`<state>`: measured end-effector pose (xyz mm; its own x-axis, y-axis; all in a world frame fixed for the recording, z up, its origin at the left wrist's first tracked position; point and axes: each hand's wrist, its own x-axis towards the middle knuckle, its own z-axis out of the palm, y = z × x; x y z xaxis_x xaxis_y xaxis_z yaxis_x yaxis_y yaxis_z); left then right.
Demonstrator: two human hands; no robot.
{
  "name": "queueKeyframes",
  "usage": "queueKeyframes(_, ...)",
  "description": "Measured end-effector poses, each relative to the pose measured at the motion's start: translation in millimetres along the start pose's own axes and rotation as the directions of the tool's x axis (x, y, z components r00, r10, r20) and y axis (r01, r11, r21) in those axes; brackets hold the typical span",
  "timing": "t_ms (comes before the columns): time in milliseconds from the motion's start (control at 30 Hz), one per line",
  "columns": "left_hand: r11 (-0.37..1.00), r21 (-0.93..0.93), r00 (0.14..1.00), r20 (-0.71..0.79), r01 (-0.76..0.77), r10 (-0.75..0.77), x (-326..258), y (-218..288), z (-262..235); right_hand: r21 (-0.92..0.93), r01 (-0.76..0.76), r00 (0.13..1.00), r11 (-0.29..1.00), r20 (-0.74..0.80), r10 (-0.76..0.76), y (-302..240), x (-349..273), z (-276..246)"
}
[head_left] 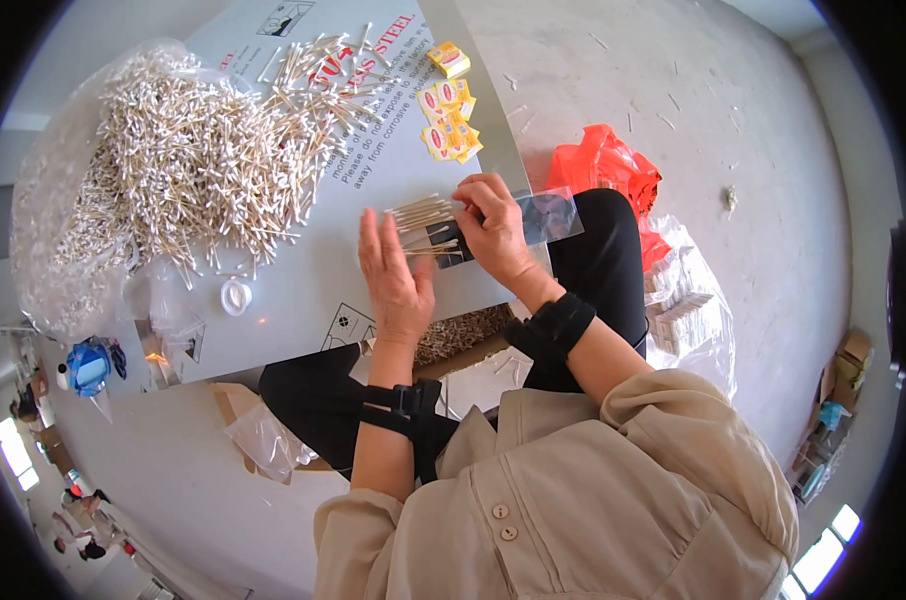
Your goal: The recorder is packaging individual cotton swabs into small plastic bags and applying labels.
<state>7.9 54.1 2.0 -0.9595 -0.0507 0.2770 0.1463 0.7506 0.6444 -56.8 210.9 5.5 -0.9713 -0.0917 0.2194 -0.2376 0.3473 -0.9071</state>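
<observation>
A small bunch of cotton swabs lies between my hands at the table's right edge. My left hand stands at the bunch's left end, fingers stretched out and the palm edge toward the tips. My right hand has its fingers curled at the bunch's right end, pinching the clear plastic bag that extends out to the right under it. Part of the swabs seems to lie on or in the dark part of this bag; the right fingers hide where exactly. A few swabs sit a little apart, nearer to me.
A big heap of loose swabs spills from a clear sack on the left of the table. Yellow printed cards and a tape roll lie on top. Below the edge is a box of swabs. Red bag right.
</observation>
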Motion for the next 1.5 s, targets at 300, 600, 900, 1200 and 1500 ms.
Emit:
queueKeyframes(300, 0.814, -0.579, 0.942, -0.244, 0.05, -0.232, 21, 6, 34, 0.431, -0.085, 0.972, 0.898, -0.164, 0.171, -8, -28, 22)
queueKeyframes(600, 0.996, 0.029, 0.995, -0.048, -0.083, 0.084, 9, -8, -12, -0.234, 0.243, 0.939, 0.941, 0.299, -0.168, -2, -18, -25)
queueKeyframes(900, 0.99, 0.127, 0.998, -0.008, -0.059, 0.061, 7, -10, -6, -0.346, 0.325, 0.93, 0.88, 0.286, -0.231, -5, -11, -17)
queueKeyframes(1200, 1.0, -0.009, 1.0, 0.004, -0.029, 0.03, 17, -12, -11, -0.263, 0.132, 0.972, 0.956, 0.223, -0.073, -3, -11, -20)
queueKeyframes(1500, 0.98, 0.193, 0.998, 0.032, -0.053, 0.047, 11, -27, -32, -0.322, 0.119, 0.978, 0.939, 0.201, -0.055, 1, -13, -13)
